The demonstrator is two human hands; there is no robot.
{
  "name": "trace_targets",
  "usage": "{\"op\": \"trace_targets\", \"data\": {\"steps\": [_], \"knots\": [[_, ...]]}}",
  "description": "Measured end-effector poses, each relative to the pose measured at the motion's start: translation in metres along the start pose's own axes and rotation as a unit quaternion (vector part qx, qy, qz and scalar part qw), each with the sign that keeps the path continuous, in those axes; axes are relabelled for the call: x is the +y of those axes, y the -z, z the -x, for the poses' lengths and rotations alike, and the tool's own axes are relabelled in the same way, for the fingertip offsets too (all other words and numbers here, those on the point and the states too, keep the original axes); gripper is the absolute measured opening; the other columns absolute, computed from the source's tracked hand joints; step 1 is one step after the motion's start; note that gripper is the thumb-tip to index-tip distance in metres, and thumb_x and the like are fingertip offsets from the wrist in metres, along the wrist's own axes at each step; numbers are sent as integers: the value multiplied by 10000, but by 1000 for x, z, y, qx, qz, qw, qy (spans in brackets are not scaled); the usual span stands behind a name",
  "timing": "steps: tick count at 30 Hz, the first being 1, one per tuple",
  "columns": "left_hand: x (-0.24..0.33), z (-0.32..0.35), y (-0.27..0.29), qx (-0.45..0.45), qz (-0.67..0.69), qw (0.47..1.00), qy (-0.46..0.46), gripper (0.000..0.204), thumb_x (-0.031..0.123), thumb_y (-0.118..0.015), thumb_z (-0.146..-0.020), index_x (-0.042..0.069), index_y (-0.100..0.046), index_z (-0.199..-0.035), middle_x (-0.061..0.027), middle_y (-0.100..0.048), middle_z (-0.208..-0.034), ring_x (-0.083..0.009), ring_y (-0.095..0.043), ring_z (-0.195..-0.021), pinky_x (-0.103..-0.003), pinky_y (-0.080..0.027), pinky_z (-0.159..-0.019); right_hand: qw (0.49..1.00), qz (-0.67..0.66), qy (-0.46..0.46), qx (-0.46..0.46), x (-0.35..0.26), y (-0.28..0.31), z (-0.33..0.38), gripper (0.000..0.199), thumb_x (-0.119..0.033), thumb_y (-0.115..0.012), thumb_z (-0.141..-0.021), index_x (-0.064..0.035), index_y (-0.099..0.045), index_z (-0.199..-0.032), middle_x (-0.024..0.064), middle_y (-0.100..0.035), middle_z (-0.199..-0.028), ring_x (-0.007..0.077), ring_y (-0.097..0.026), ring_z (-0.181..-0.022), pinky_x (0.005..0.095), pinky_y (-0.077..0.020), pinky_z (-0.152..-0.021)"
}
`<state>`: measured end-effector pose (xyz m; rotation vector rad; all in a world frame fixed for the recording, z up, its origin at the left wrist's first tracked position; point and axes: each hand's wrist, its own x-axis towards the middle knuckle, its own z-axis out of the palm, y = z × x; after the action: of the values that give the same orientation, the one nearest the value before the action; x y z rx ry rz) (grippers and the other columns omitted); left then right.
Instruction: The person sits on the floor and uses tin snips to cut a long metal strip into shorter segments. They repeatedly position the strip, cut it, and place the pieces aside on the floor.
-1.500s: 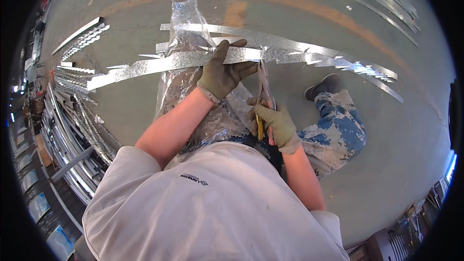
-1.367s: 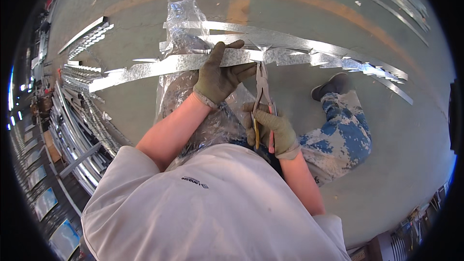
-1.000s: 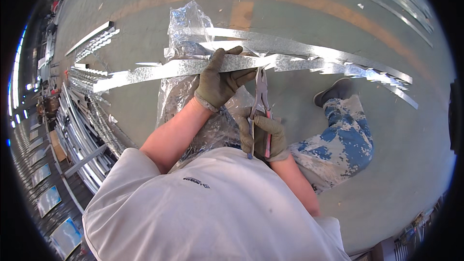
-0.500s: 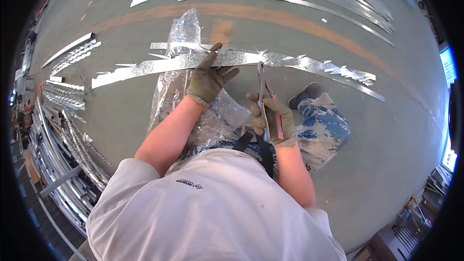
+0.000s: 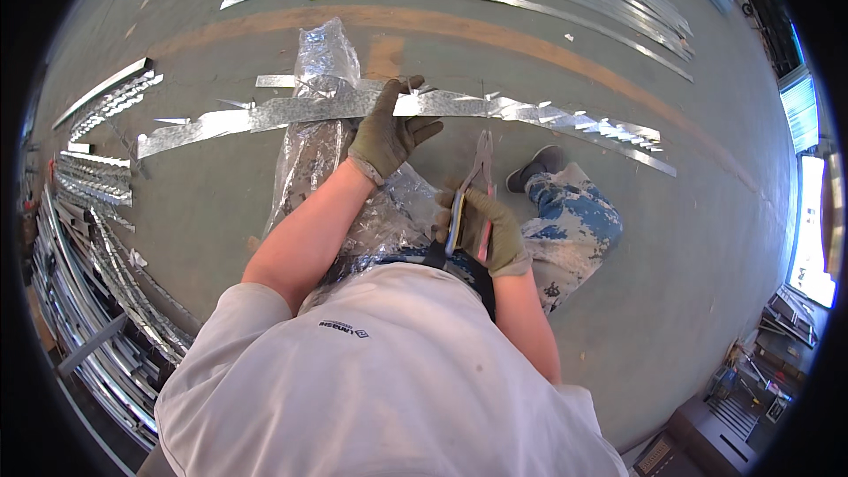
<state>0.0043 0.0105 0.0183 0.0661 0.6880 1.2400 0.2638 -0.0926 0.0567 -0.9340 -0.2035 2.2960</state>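
Here, long metal strip (image 5: 327, 107) spans sideways over clear plastic (image 5: 306, 159). Left hand (image 5: 387, 137) at strip, grip grasping it. Right hand (image 5: 502, 234) bodyward of strip, grip clenched around pliers (image 5: 481, 163), tips just short of strip.

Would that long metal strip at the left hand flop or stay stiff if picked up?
The strip would probably flex, as it looks long and thin. It may feel slippery where the metal shines smooth. The jagged tabs toward its right end might snag on things.
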Motion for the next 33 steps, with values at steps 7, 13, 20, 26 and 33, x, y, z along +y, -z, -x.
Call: {"op": "trace_targets", "data": {"steps": [7,13,20,26,33], "knots": [[-1,3,4,-27,-13,999,-15,553,545,-559,-1197,110,-618,-1534,-116,-755,-1386,-299,-802,-1192,-505,-665,-1046,947,292,-57,116,2,-23,-21,419,-339,-751,-1139,-54,-688,-1441,138,-802,-1189,286,-813,-939,449,-662,-740],[-3,4,5,-13,-13,1000,-19,486,492,-552,-1211,121,-642,-1512,-109,-758,-1379,-285,-782,-1186,-491,-653,-1023,918,374,-49,122,11,-26,-40,392,-393,-765,-1130,-67,-725,-1344,92,-801,-1155,230,-781,-919,411,-613,-699],[-3,5,5,-16,-4,1000,-8,479,432,-554,-1218,90,-596,-1551,-122,-750,-1333,-291,-779,-1122,-498,-663,-1025,903,401,-39,151,15,-25,-53,390,-402,-773,-1123,-54,-741,-1295,86,-789,-1144,218,-768,-949,402,-601,-706],[-5,-2,13,-10,1,1000,-10,502,417,-553,-1221,62,-565,-1577,-143,-743,-1334,-307,-786,-1086,-518,-665,-1030,859,477,-48,180,11,-31,-56,414,-426,-764,-1124,-38,-738,-1264,84,-787,-1070,203,-756,-892,387,-584,-662],[-4,5,5,-8,14,1000,-10,425,396,-558,-1229,107,-635,-1532,-119,-759,-1202,-226,-768,-991,-437,-675,-980,860,467,-61,197,11,-31,-61,468,-482,-756,-1119,-29,-744,-1232,82,-780,-1001,178,-721,-773,365,-560,-622]]}}
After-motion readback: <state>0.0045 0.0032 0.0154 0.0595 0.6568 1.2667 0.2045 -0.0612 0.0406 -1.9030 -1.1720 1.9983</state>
